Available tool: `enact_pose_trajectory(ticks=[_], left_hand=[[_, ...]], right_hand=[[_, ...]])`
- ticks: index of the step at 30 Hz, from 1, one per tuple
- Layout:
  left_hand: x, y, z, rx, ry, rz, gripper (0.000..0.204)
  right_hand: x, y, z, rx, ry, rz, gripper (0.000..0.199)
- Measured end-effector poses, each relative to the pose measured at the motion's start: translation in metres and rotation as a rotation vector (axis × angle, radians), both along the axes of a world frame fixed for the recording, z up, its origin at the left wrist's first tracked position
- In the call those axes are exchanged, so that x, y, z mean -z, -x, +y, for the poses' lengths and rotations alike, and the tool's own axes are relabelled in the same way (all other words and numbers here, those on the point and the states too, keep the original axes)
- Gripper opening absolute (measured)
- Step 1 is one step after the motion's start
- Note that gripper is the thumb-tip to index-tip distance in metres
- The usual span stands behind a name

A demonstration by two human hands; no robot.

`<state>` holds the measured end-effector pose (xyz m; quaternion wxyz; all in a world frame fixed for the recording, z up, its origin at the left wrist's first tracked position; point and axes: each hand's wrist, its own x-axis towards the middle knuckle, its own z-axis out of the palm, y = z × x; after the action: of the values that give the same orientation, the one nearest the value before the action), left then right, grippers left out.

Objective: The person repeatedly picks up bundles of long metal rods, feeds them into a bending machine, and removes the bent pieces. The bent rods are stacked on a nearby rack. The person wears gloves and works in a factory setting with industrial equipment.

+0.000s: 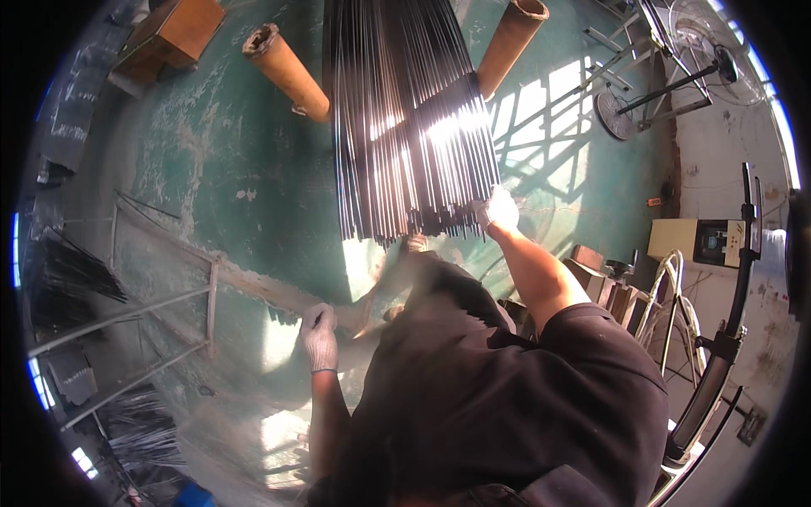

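A wide layer of long, thin black rods point(410, 110) runs away from me, its uneven near ends in front of my body. At the near right corner of this layer, my right hand point(498, 209), in a white glove, is closed on the outermost rods; glare hides part of its fingers. My left hand point(319, 340), also gloved, is held low on the left, apart from the rods. Its fingers are curled, and something small and dark shows in them that I cannot make out.
Brown cardboard tubes, one on the left point(291, 74) and one on the right point(512, 44), flank the rods. At left stands a metal frame point(144, 313) near dark rod bundles point(139, 427). A fan point(615, 116) and a beige machine point(676, 241) are at right.
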<state>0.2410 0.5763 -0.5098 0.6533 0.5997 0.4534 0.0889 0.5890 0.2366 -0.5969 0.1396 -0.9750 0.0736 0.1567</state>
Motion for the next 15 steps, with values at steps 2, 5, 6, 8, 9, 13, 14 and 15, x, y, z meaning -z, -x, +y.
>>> enact_pose_trajectory(ticks=[2,5,6,8,9,13,14,15], left_hand=[[0.001,-0.021,0.007,0.038,-0.019,0.051,0.007],[0.018,-0.036,0.003,0.198,-0.019,0.135,0.011],[0.011,-0.05,0.003,0.322,0.019,0.228,0.014],[-0.003,-0.076,-0.001,0.537,-0.035,0.3,0.018],[-0.01,-0.093,-0.002,0.629,-0.125,0.275,0.019],[-0.033,-0.145,-0.004,0.765,-0.384,0.268,0.022],[-0.026,-0.148,0.004,0.756,-0.398,0.23,0.022],[-0.028,-0.159,0.008,0.739,-0.375,0.239,0.022]], right_hand=[[0.007,-0.014,0.011,0.078,0.017,-0.045,0.07],[-0.005,-0.033,0.036,0.191,0.179,-0.159,0.054],[0.007,-0.037,0.035,0.152,0.294,-0.217,0.047],[0.028,-0.053,0.035,0.163,0.321,-0.233,0.041],[0.034,-0.055,0.034,0.176,0.3,-0.218,0.042],[0.038,-0.073,0.03,0.172,0.213,-0.15,0.063],[0.042,-0.073,0.028,0.154,0.196,-0.148,0.069],[0.043,-0.074,0.028,0.127,0.179,-0.152,0.062]])
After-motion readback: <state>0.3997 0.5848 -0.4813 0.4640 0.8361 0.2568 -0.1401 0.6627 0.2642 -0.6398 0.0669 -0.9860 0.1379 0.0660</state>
